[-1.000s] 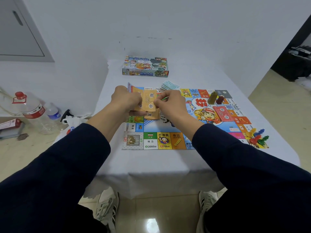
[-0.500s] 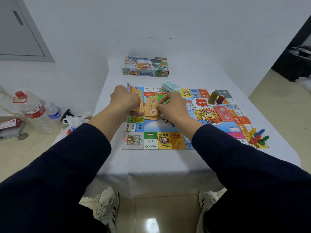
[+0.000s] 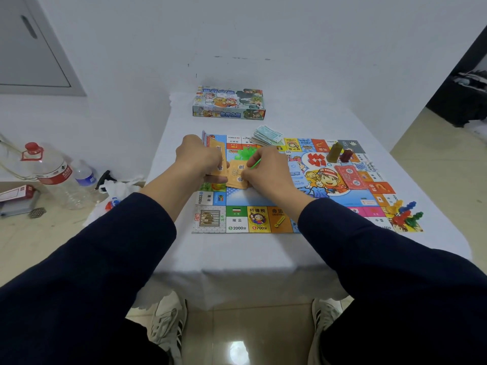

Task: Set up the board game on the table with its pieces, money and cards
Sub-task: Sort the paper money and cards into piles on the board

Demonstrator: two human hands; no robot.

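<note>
1. Orange cards (image 3: 238,175) sit between both hands over the board's (image 3: 263,201) near-left part.
2. Left hand (image 3: 197,159) grips the stack; right hand (image 3: 266,169) pinches one card, long axis near-to-far.
3. Right hand seems nearer for laying it down.

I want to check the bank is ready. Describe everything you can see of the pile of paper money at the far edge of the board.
The pile of paper money is a loose, fanned stack of thin notes, mostly pale green and blue-grey with printed patterns too small to read. It lies flat on the far edge of the game board, overhanging onto the white tablecloth, nearer than the game box. Neither hand touches it.
</note>
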